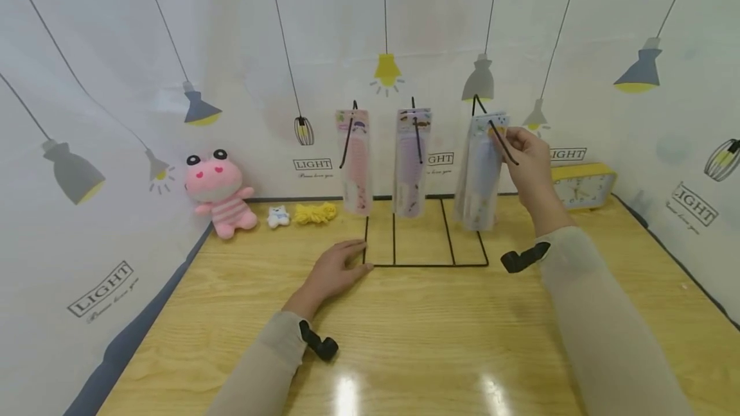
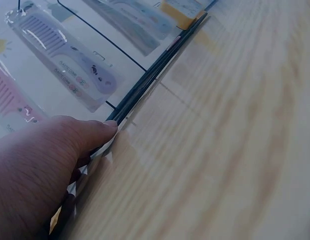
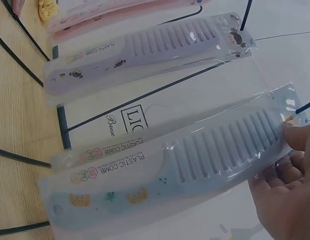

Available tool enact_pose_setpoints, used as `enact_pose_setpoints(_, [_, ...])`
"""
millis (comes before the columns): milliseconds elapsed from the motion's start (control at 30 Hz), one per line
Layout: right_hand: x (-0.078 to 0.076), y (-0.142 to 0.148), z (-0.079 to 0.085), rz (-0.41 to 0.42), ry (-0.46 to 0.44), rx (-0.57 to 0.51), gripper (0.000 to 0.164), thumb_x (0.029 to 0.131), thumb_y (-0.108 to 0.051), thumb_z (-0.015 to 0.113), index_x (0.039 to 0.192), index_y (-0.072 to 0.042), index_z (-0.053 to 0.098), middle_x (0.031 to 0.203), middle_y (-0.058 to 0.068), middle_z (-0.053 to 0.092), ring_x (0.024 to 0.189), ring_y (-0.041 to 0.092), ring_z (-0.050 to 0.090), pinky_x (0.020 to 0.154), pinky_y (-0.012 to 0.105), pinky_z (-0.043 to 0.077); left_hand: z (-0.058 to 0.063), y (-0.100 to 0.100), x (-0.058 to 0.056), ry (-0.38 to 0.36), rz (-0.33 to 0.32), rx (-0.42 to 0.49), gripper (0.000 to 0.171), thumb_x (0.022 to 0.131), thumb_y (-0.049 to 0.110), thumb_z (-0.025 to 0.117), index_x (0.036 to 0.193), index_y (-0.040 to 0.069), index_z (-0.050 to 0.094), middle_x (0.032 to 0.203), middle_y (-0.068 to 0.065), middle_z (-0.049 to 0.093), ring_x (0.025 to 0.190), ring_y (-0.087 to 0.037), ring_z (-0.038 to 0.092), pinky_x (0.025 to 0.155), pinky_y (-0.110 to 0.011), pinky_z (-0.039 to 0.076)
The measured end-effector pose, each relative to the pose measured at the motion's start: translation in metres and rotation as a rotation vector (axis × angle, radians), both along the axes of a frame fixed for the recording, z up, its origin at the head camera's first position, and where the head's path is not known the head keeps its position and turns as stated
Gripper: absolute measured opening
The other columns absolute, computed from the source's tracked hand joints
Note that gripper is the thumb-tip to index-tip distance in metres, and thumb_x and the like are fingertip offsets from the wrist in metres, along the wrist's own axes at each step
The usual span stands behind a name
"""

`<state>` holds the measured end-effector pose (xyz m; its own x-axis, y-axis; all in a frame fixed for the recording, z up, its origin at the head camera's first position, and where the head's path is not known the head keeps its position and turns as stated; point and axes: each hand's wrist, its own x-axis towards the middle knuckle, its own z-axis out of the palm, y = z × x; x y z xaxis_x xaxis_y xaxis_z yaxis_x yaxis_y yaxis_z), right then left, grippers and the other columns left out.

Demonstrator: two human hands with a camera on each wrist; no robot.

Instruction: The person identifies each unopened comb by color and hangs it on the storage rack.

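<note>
A black wire display rack (image 1: 424,266) stands on the table with packaged plastic combs hanging from its hooks. Pink combs (image 1: 354,169) hang at left, purple combs (image 1: 411,169) in the middle, blue combs (image 1: 484,172) at right. My right hand (image 1: 528,159) pinches the top of the front blue comb's package beside the hook; in the right wrist view, thumb and fingers (image 3: 289,170) grip its header end. Another blue package shows behind it. My left hand (image 1: 335,268) holds the rack's front left base corner, its thumb (image 2: 102,131) on the wire.
A pink plush toy (image 1: 220,191), a small white bear figure (image 1: 279,216) and a yellow bundle (image 1: 315,213) sit at the back left. Behind my right wrist stands a yellow clock (image 1: 586,186). A lamp-printed wall covering (image 1: 248,82) surrounds the wooden table (image 1: 428,339).
</note>
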<state>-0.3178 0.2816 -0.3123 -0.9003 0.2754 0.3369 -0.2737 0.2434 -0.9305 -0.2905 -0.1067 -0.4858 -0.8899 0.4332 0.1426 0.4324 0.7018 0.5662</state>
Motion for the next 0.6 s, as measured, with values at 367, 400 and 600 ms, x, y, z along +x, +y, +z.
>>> enact_pose_setpoints(367, [0.001,0.000,0.000,-0.014,-0.035,-0.056,0.045,0.093,-0.044,0.070,0.119,-0.008,0.062,0.107,-0.004,0.064,0.101,0.010,0.059,0.088,0.024,0.052,0.002,0.002,0.002,-0.001,0.003,-0.001,0.060,0.096,0.050,0.064,0.149,0.022,0.052,0.153,0.005,0.046,0.143,-0.024,0.040,0.117,-0.049,0.033])
enact_pose_setpoints(400, [0.001,0.000,-0.001,-0.014,-0.027,-0.062,0.043,0.093,-0.042,0.070,0.119,-0.008,0.062,0.106,-0.004,0.064,0.101,0.010,0.060,0.089,0.024,0.053,0.002,0.002,0.002,0.002,0.004,0.000,0.060,0.096,0.050,0.064,0.149,0.022,0.052,0.153,0.005,0.047,0.143,-0.024,0.040,0.117,-0.049,0.033])
enact_pose_setpoints(600, [0.002,-0.001,-0.008,-0.018,-0.001,-0.075,0.041,0.092,-0.042,0.071,0.114,-0.008,0.064,0.104,-0.003,0.066,0.099,0.010,0.062,0.089,0.024,0.055,0.001,0.000,0.002,0.008,0.002,0.006,0.061,0.096,0.049,0.065,0.149,0.021,0.053,0.153,0.003,0.047,0.142,-0.025,0.041,0.116,-0.049,0.034])
